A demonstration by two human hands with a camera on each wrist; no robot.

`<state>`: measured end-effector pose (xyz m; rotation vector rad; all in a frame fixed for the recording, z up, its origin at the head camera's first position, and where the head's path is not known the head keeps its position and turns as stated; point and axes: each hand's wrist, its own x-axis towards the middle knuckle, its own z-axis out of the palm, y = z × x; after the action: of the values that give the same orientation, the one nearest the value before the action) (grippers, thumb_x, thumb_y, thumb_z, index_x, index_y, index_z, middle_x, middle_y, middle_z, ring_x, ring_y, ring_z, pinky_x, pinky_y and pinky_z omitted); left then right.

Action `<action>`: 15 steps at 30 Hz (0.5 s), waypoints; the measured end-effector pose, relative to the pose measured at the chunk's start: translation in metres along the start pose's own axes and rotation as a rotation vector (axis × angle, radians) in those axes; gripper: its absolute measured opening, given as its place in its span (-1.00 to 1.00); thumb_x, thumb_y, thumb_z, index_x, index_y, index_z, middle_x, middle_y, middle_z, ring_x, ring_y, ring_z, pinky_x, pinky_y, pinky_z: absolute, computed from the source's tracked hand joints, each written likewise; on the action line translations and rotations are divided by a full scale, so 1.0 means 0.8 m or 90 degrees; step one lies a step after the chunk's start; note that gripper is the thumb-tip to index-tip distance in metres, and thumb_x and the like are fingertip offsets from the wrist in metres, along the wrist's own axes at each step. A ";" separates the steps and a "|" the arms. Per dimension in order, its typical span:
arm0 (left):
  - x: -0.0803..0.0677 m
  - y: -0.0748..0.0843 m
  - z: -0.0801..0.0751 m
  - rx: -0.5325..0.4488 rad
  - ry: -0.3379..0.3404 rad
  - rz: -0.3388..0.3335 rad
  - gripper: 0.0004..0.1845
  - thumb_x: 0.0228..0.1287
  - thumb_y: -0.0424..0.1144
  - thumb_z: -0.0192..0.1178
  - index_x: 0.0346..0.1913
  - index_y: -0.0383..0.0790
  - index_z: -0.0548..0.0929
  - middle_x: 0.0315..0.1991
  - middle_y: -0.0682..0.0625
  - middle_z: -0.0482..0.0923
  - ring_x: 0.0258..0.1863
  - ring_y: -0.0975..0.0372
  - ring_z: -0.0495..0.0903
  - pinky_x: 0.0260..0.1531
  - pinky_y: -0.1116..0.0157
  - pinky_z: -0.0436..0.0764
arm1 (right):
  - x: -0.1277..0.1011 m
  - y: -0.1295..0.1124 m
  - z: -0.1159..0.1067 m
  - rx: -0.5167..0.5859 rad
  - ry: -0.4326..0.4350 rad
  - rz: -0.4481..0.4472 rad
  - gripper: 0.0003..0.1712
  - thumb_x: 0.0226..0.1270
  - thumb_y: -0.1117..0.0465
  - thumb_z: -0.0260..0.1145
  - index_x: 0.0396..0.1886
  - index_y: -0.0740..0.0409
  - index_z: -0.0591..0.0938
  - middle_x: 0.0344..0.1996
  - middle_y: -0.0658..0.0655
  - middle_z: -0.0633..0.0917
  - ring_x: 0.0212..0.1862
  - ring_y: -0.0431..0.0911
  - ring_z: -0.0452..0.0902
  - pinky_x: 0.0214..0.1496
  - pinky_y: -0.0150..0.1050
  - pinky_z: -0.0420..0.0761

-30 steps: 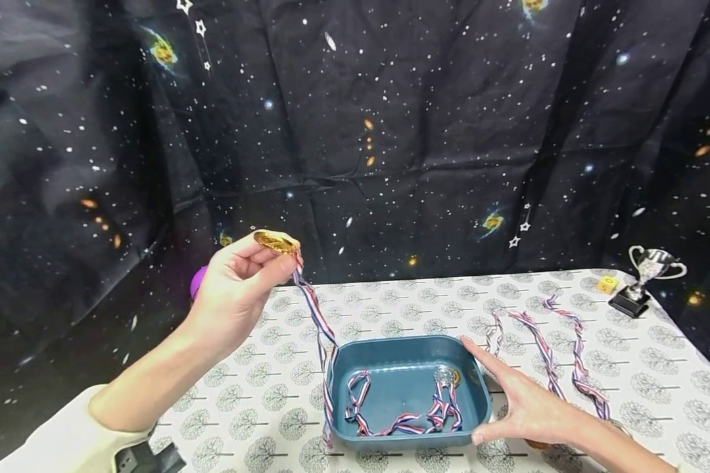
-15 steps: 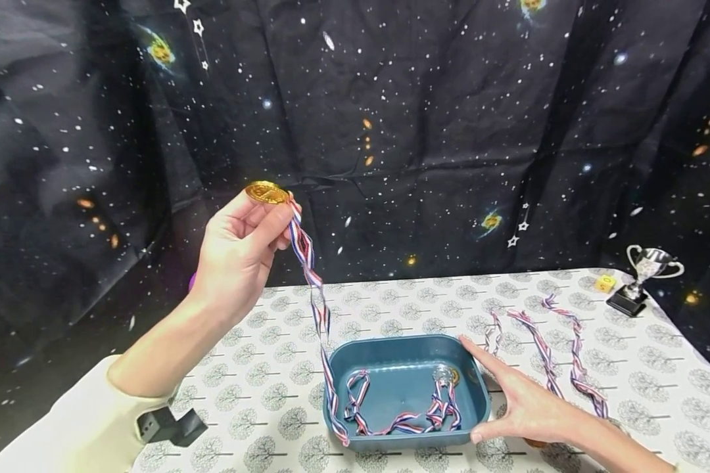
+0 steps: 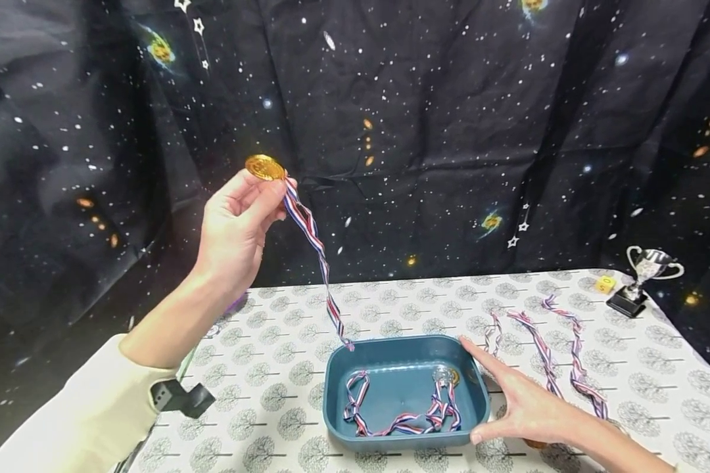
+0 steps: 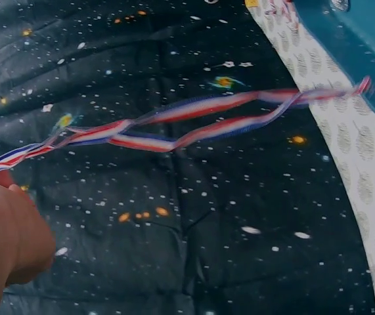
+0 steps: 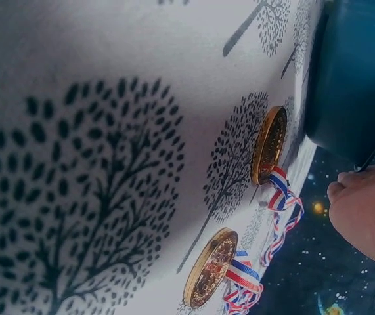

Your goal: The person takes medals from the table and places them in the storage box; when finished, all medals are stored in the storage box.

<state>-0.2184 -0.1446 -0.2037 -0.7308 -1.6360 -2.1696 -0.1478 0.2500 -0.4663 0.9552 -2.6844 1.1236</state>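
Observation:
My left hand [image 3: 236, 230] is raised high and pinches a gold medal [image 3: 265, 167] between thumb and fingers. Its red, white and blue ribbon [image 3: 316, 253] hangs down, and the end sits just above the back left rim of a teal tray [image 3: 402, 387]. In the left wrist view the ribbon [image 4: 174, 128] stretches from the hand to the tray [image 4: 364, 46]. Inside the tray lies another medal [image 3: 448, 376] with its ribbon. My right hand [image 3: 523, 407] rests with straight fingers against the tray's right side. Two gold medals [image 5: 269, 144] [image 5: 210, 266] lie on the cloth under that hand.
Several ribboned medals [image 3: 544, 348] lie on the tree-patterned tablecloth [image 3: 272, 394] right of the tray. A small silver trophy [image 3: 645, 276] and a yellow cube [image 3: 606, 284] stand at the back right corner. A dark starry backdrop [image 3: 390, 131] hangs behind the table.
My left hand has lifted the gold medal higher, drawing its ribbon up from the tray's front left until only the end hangs over the back rim. The right hand has stayed still.

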 end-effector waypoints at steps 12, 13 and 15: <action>-0.053 -0.029 -0.033 0.251 -0.177 -0.122 -0.88 0.49 -0.39 0.30 -0.01 -0.31 0.73 -0.07 -0.17 0.82 -0.02 0.15 0.79 0.16 0.27 0.70 | 0.001 0.003 0.001 0.005 -0.008 0.007 0.60 -0.15 -0.22 0.80 0.78 -0.12 -0.01 0.63 0.22 0.29 0.58 -0.02 0.26 0.51 -0.05 0.40; -0.057 -0.030 -0.033 0.262 -0.199 -0.128 -0.88 0.48 -0.40 0.31 0.00 -0.30 0.73 -0.08 -0.18 0.82 -0.02 0.12 0.80 0.17 0.25 0.70 | 0.001 0.003 0.000 0.004 -0.007 0.008 0.60 -0.15 -0.22 0.80 0.78 -0.09 0.00 0.64 0.22 0.29 0.58 -0.02 0.25 0.51 -0.05 0.40; -0.065 -0.034 -0.034 0.265 -0.240 -0.138 -0.87 0.46 -0.43 0.32 -0.01 -0.33 0.73 -0.09 -0.17 0.81 -0.05 0.09 0.80 0.12 0.23 0.73 | 0.001 0.004 0.000 0.007 -0.007 0.011 0.60 -0.16 -0.21 0.80 0.78 -0.08 0.00 0.64 0.22 0.28 0.58 -0.02 0.25 0.51 -0.05 0.39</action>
<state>-0.1959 -0.1654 -0.2611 -0.9036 -2.3611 -1.7944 -0.1500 0.2513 -0.4681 0.9446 -2.7020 1.1404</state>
